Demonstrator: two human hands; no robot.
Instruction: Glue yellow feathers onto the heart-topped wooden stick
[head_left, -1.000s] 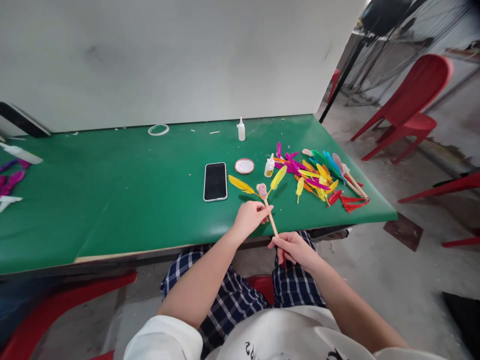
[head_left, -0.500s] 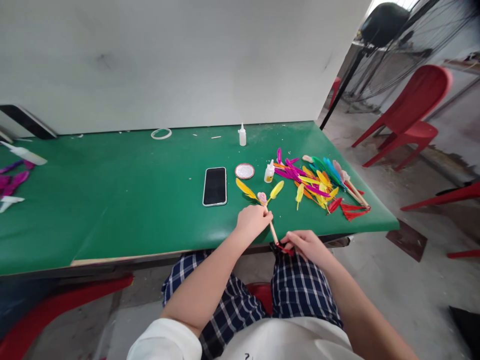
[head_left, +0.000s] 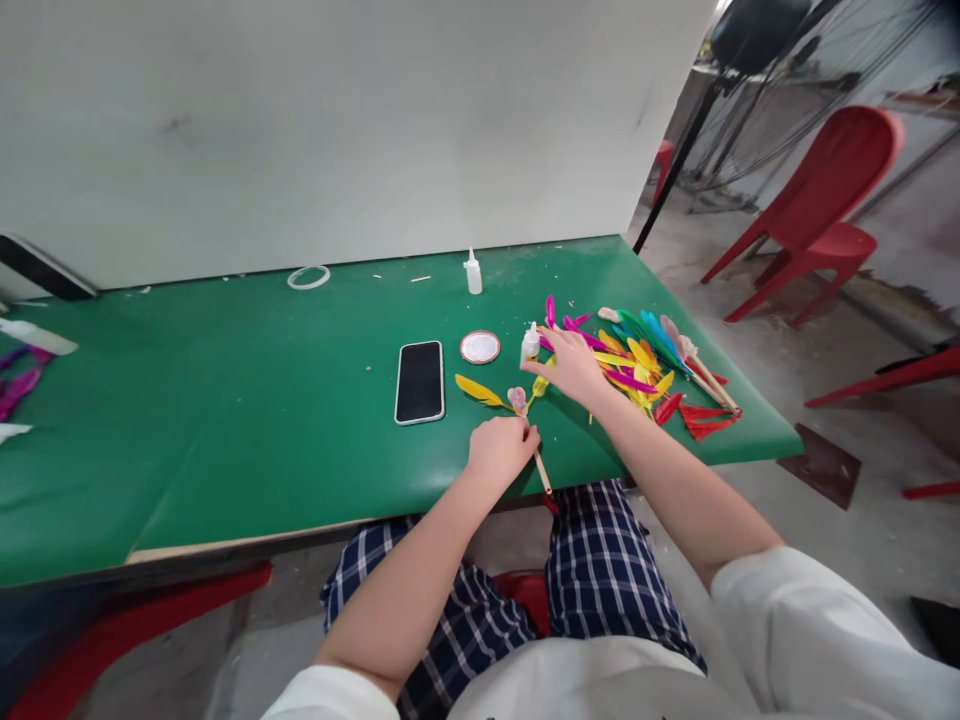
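My left hand [head_left: 501, 447] is closed around a thin wooden stick [head_left: 543, 474] at the table's front edge. A pink flower [head_left: 517, 399] sits at the stick's top, with a yellow feather [head_left: 480, 390] on its left and another yellow one [head_left: 541, 384] on its right. Red tassel threads [head_left: 551, 504] hang from its lower end. Over the right feather reaches my right hand [head_left: 572, 365], thumb and fingers apart at a small white glue bottle [head_left: 529, 345]. The bottle stands upright; whether the fingers touch it I cannot tell.
Beside the right hand lies a pile of colourful feathers [head_left: 637, 362], with finished-looking sticks and a red tassel [head_left: 705, 421]. A phone [head_left: 420, 383], a round white-topped lid [head_left: 480, 347], a second white bottle [head_left: 473, 272] and a tape ring [head_left: 309, 278] rest on the green table [head_left: 247, 400].
My right hand has let go of the red tassel and moved up and forward to the glue bottle. The left hand keeps its hold on the stick. The view has shifted slightly.
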